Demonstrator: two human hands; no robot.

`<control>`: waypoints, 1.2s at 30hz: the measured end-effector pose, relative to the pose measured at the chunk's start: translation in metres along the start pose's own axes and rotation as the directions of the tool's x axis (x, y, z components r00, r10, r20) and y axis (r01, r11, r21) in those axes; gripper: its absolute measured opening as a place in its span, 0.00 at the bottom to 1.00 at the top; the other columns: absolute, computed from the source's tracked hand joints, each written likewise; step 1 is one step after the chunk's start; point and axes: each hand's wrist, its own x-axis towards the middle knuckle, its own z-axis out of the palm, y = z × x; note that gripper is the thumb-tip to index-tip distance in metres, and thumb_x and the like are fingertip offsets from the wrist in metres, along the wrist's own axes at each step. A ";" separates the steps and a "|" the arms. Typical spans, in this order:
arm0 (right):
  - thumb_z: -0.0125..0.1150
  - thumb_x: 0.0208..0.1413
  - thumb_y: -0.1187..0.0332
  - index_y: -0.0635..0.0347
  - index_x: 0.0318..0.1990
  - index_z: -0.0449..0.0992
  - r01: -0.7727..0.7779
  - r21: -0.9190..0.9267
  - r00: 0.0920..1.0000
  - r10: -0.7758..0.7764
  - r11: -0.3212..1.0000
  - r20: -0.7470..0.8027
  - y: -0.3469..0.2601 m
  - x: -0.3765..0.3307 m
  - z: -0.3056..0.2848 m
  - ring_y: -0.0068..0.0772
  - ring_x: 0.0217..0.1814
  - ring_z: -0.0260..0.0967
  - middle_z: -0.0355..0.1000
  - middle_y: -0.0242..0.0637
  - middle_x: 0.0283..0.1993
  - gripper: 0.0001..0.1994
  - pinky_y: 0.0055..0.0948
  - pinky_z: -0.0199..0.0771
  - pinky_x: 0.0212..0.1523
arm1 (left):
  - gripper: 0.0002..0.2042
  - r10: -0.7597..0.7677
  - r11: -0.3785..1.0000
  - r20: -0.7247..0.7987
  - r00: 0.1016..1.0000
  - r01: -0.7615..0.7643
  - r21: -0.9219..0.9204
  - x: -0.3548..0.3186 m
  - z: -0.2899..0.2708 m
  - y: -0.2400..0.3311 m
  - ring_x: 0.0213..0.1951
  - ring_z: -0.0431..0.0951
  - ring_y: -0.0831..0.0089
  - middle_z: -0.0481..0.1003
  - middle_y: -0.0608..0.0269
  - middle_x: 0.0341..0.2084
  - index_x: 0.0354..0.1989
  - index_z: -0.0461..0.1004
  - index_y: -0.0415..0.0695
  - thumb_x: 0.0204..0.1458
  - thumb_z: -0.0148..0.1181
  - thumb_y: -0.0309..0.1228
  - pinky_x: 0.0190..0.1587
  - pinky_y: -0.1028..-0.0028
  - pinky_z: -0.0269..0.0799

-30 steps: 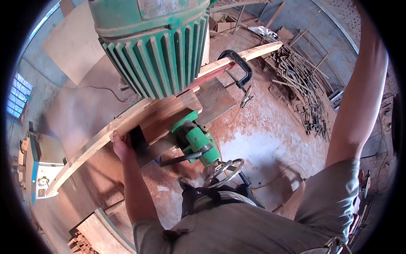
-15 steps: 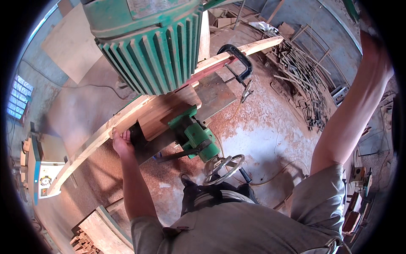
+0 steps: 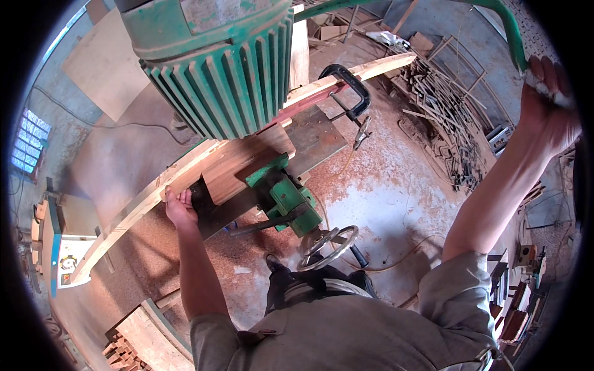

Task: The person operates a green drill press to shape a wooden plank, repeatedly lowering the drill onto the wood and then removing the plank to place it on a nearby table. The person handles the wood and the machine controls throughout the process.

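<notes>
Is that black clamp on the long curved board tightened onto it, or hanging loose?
Clamped on, it seems: the black C-clamp straddles the curved wooden board and the table edge. How tight, the picture cannot tell.

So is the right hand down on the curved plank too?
No, the right hand is raised, gripping the green lever; only the left hand touches the curved plank.

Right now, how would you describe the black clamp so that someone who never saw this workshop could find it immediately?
Start at the big green ribbed motor housing at the top. A long, pale, curved wooden strip passes beneath it, and the left hand rests on that strip. Follow the strip up and right: the black C-shaped clamp grips it there, the only black metal loop on the wood.
</notes>
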 end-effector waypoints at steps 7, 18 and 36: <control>0.69 0.39 0.45 0.49 0.17 0.65 0.004 0.143 0.999 0.004 0.990 -0.052 -0.001 -0.030 -0.031 0.21 0.18 0.56 0.59 0.21 0.15 0.22 0.26 0.57 0.21 | 0.20 -0.009 0.999 -0.017 1.000 0.010 0.046 0.005 -0.003 -0.001 0.39 0.74 0.71 0.72 0.61 0.39 0.49 0.66 0.40 0.54 0.57 0.40 0.41 0.75 0.73; 0.72 0.34 0.44 0.49 0.26 0.72 0.021 0.189 0.998 -0.008 0.982 -0.065 -0.005 -0.088 -0.077 0.23 0.23 0.50 0.57 0.22 0.21 0.22 0.29 0.48 0.30 | 0.21 -0.015 0.999 -0.030 0.999 0.016 0.036 -0.005 0.006 0.004 0.38 0.73 0.71 0.71 0.61 0.38 0.52 0.65 0.41 0.54 0.56 0.41 0.41 0.75 0.74; 0.57 0.51 0.43 0.46 0.37 0.68 -0.026 0.004 0.999 0.026 1.000 -0.048 0.013 -0.206 -0.109 0.31 0.33 0.59 0.61 0.26 0.29 0.18 0.46 0.55 0.54 | 0.15 -0.026 0.996 -0.009 1.000 0.027 0.083 0.000 -0.002 0.003 0.42 0.73 0.73 0.72 0.66 0.39 0.48 0.66 0.49 0.54 0.54 0.40 0.45 0.72 0.72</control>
